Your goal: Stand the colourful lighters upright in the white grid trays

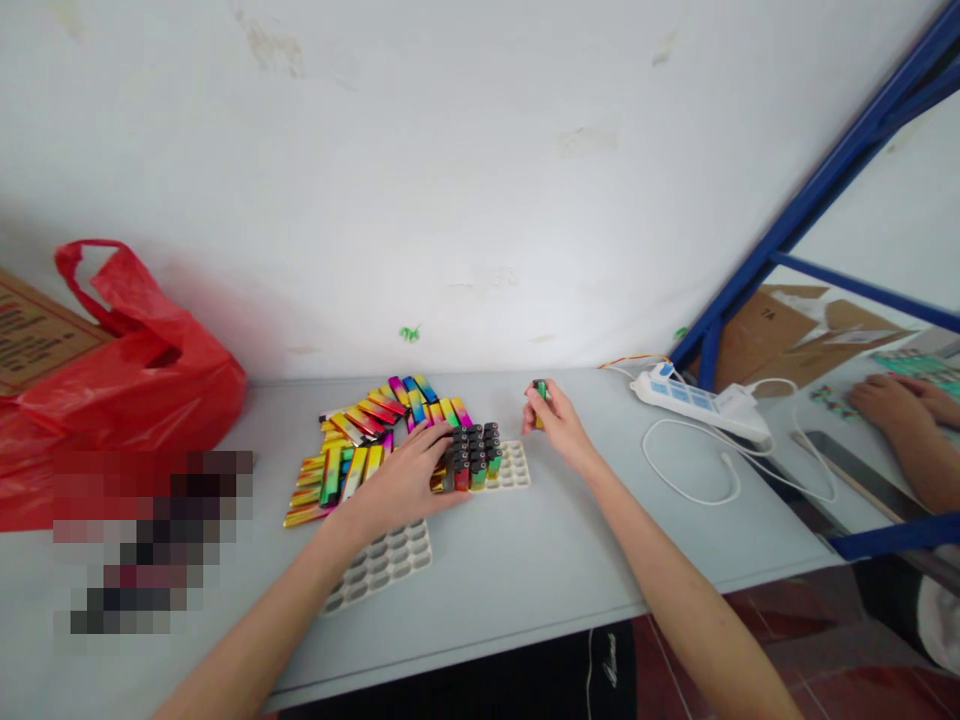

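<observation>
Pale scuffed wall (450,200) rising behind a grey table (555,570); a blue metal frame (750,255) is slanting along the right. Your hands are working apart. Your right hand (555,412) is closing thumb and fingers on one lighter (540,388), green near its top, and is keeping it roughly upright above the table, just right of a white tray (517,466). In that tray, black-topped lighters (477,450) are standing in rows, some cells at its right end showing bare. Your left hand (405,470) is lying against the left side of these rows; cannot tell whether it is gripping them. Beyond and left of it, a pile of shiny multicoloured lighters (375,410) is spreading. A second tray (390,560) is lying nearer you, partly under your left forearm. Far left, a red bag (150,390) is slumping; right, a white power strip (697,405) is trailing cable.
</observation>
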The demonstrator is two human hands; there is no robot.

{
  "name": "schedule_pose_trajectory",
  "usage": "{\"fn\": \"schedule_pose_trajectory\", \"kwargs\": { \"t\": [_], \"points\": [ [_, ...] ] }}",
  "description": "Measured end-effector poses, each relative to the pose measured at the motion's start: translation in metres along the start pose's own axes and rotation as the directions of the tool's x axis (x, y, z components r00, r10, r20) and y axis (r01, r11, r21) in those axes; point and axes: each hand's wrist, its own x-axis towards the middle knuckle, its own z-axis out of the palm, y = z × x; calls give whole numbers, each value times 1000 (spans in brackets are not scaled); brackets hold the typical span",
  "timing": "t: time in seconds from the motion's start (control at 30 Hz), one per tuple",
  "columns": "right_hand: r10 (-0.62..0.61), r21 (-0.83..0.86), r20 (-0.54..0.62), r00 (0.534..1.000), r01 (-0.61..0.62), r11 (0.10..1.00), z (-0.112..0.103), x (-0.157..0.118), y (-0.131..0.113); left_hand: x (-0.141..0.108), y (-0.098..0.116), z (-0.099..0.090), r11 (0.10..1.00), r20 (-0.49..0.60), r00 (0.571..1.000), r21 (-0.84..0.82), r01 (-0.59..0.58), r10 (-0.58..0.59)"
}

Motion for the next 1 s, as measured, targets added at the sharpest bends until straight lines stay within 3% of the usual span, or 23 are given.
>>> {"fn": "schedule_pose_trajectory", "kwargs": {
  "t": [0.13, 0.37, 0.63, 1.0],
  "points": [
    [40, -113, -8, 999, -41, 993, 6, -6, -4, 0, -3, 3, 1000, -14, 1000, 13, -4, 4],
    [-143, -396, -41, 989, 115, 911, 17, -22, -10, 0, -3, 2, 1000, -21, 1000, -25, -15, 15],
    [-177, -496, -2, 984, 153, 855, 31, -33, -19, 2, 0, -1, 999, -17, 1000, -34, -4, 3],
    [-210, -525, -2, 978, 178, 832, 32, -34, -24, 1, -1, 0, 1000, 7, 1000, 24, -5, 4]
  ]
}}
